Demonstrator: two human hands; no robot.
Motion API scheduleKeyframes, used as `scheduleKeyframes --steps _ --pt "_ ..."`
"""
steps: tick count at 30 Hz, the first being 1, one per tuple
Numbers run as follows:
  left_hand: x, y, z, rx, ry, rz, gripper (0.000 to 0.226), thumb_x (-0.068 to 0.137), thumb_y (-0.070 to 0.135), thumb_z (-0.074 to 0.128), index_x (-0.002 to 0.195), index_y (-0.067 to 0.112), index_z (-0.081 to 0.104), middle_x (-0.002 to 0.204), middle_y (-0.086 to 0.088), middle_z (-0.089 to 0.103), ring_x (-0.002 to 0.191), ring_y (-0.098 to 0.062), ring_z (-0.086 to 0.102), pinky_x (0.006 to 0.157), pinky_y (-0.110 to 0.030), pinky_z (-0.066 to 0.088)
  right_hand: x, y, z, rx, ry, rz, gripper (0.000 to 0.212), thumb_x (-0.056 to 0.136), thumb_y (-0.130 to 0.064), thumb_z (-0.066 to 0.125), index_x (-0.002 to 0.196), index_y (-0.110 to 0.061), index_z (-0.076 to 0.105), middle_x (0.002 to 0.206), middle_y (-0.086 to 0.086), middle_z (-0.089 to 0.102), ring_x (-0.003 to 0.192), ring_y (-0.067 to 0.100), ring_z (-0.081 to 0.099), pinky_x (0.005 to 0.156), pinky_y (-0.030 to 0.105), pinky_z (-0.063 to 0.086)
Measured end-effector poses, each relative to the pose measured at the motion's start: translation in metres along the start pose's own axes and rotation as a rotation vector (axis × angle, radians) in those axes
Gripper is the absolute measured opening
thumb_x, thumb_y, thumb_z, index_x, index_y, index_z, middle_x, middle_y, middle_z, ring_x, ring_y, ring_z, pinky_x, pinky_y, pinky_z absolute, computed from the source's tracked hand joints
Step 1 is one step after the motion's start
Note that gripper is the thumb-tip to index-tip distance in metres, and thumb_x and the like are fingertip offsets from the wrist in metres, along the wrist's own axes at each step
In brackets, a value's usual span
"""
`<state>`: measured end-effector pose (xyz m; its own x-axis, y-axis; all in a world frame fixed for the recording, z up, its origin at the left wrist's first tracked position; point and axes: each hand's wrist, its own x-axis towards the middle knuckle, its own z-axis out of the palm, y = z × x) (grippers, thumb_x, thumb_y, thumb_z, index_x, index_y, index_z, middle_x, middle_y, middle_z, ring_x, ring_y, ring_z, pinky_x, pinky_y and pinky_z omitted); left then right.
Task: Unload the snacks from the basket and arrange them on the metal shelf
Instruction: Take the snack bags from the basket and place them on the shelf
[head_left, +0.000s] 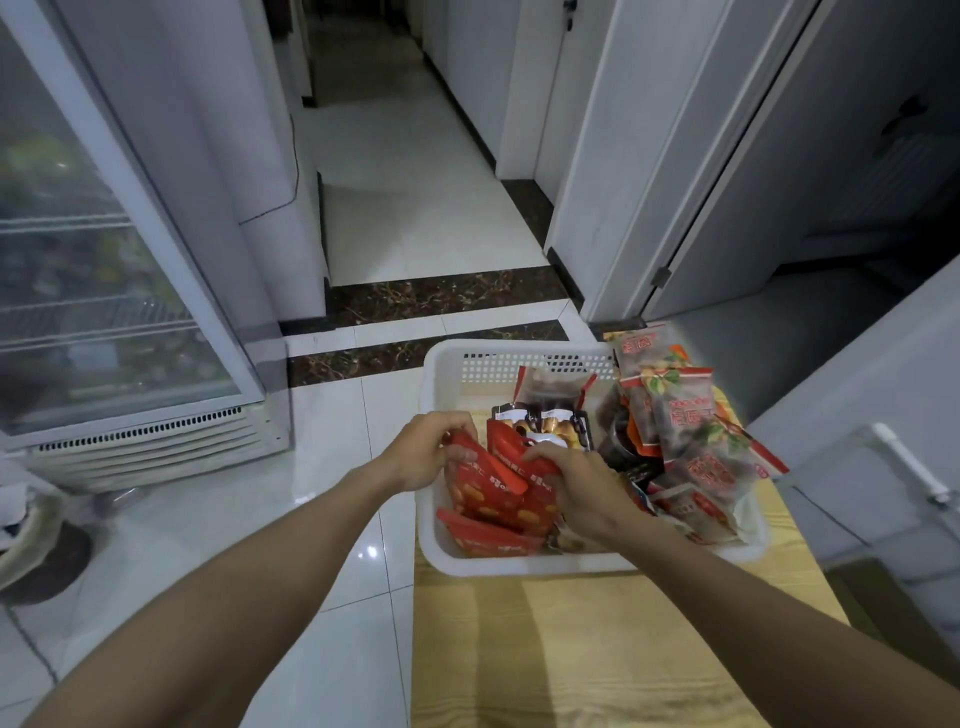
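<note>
Head view: unloading step, start of pick. White basket (441, 364) on wooden bench (571, 649), near its far left corner. Left hand (426, 452) and right hand (582, 488) both inside basket, fingers closed around red packets (493, 493) at left end. Clear chestnut-print bags (680, 410) heaped at right, spilling over rim. Dark pouches (545, 421) in middle. Packets glossy, flat, limp. Metal shelf not in view. Next, judged: lift red bundle clear, turn to find shelf.
</note>
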<state>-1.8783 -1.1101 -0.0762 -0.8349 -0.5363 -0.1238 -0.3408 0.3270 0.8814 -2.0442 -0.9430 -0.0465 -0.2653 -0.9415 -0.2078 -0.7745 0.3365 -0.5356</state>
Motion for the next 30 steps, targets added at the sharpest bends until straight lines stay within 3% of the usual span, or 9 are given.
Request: scheduleKeyframes --steps 3,5,7,10,14,21,26,30 --pt "0.0 0.013 -0.016 -0.106 0.08 0.018 0.01 0.091 0.007 0.064 0.089 0.017 0.064 0.093 0.0 0.069 0.094 -0.019 0.067 0.082 -0.033 0.058 0.004 -0.014 -0.022 0.234 0.129 -0.008 0.026 0.102 -0.005 0.046 0.113 -0.018 0.065 0.119 0.0 0.062 0.109 0.018 0.059 0.084 0.032 0.058" --pt "-0.002 0.028 -0.026 -0.187 0.127 0.056 0.003 0.092 0.006 0.062 0.093 0.01 0.062 0.095 -0.003 0.067 0.093 -0.015 0.067 0.079 -0.03 0.058 0.008 -0.021 -0.041 0.313 0.215 -0.018 0.024 0.101 -0.004 0.047 0.099 -0.02 0.064 0.115 -0.004 0.06 0.105 0.017 0.059 0.072 0.021 0.054" --pt "-0.007 0.045 -0.035 -0.285 0.165 0.071 0.006 0.092 0.007 0.061 0.098 0.007 0.061 0.099 -0.004 0.064 0.095 -0.014 0.066 0.076 -0.027 0.057 0.01 -0.024 -0.06 0.371 0.268 -0.031 0.026 0.099 -0.002 0.049 0.09 -0.023 0.062 0.114 -0.004 0.06 0.104 0.016 0.058 0.071 0.021 0.053" --pt "-0.015 0.069 -0.045 -0.353 0.213 0.081 0.013 0.092 0.009 0.061 0.104 0.009 0.059 0.106 -0.007 0.062 0.102 -0.019 0.064 0.075 -0.03 0.059 0.008 -0.029 -0.088 0.473 0.306 -0.037 0.022 0.101 -0.007 0.05 0.098 -0.022 0.066 0.114 -0.005 0.058 0.104 0.015 0.059 0.08 0.034 0.059" --pt "-0.026 0.105 -0.046 -0.353 0.256 0.125 0.015 0.093 0.011 0.06 0.107 0.016 0.057 0.107 -0.003 0.058 0.1 -0.018 0.063 0.069 -0.026 0.057 -0.004 -0.035 -0.125 0.532 0.413 -0.092 0.022 0.101 -0.013 0.051 0.103 -0.024 0.069 0.11 -0.019 0.058 0.111 0.018 0.06 0.089 0.043 0.056" --pt "-0.041 0.17 -0.035 -0.411 0.271 0.239 0.022 0.092 0.016 0.063 0.111 0.026 0.061 0.118 -0.007 0.057 0.108 -0.029 0.062 0.079 -0.044 0.06 -0.054 -0.041 -0.173 0.661 0.506 -0.112 0.02 0.101 -0.012 0.05 0.109 -0.019 0.067 0.112 -0.01 0.056 0.093 0.01 0.06 0.061 0.021 0.058" --pt "-0.054 0.219 -0.018 -0.403 0.233 0.369 0.026 0.093 0.011 0.06 0.113 0.029 0.06 0.115 0.004 0.056 0.102 -0.015 0.062 0.072 -0.029 0.058 -0.112 -0.038 -0.196 0.632 0.646 -0.108 0.018 0.099 -0.013 0.053 0.103 -0.021 0.068 0.114 -0.004 0.061 0.097 0.012 0.063 0.063 0.025 0.059" --pt "-0.065 0.255 0.004 -0.427 0.129 0.431 0.026 0.094 0.014 0.06 0.113 0.031 0.065 0.116 0.006 0.058 0.103 -0.02 0.063 0.069 -0.033 0.059 -0.18 -0.036 -0.208 0.596 0.809 -0.072 0.019 0.099 -0.012 0.054 0.099 -0.023 0.069 0.108 -0.005 0.064 0.093 0.011 0.065 0.062 0.021 0.057"
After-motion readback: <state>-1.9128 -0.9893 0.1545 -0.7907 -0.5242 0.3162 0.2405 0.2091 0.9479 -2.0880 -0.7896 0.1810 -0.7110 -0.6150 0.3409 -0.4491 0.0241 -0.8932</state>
